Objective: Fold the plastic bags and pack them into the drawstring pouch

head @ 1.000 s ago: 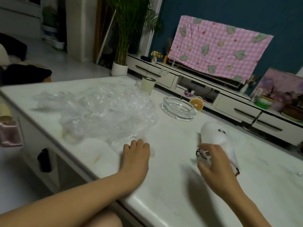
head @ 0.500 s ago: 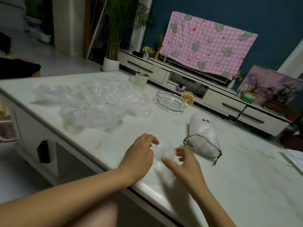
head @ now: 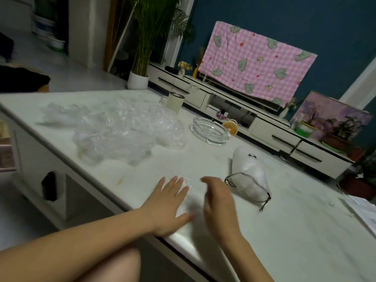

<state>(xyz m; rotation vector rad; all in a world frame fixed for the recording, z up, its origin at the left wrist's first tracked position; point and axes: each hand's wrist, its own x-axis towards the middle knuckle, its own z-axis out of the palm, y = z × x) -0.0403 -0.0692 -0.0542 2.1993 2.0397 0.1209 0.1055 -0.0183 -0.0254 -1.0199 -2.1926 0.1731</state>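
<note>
Within the last second the right hand [head: 217, 202] has left the drawstring pouch [head: 250, 176], its fingers now too blurred to tell, while the left hand [head: 168, 202], fingers straight and spread, flattens one plastic bag [head: 193, 192] at the worktop's [head: 284, 231] near edge, so folding is judged just begun.

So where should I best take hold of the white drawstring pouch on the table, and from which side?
Probably pinch the pouch at its mouth rim, where the dark cord runs, coming from the near side with the right hand. It lies on its side with the mouth toward the hands and the closed end pointing away; the body looks soft.
</note>
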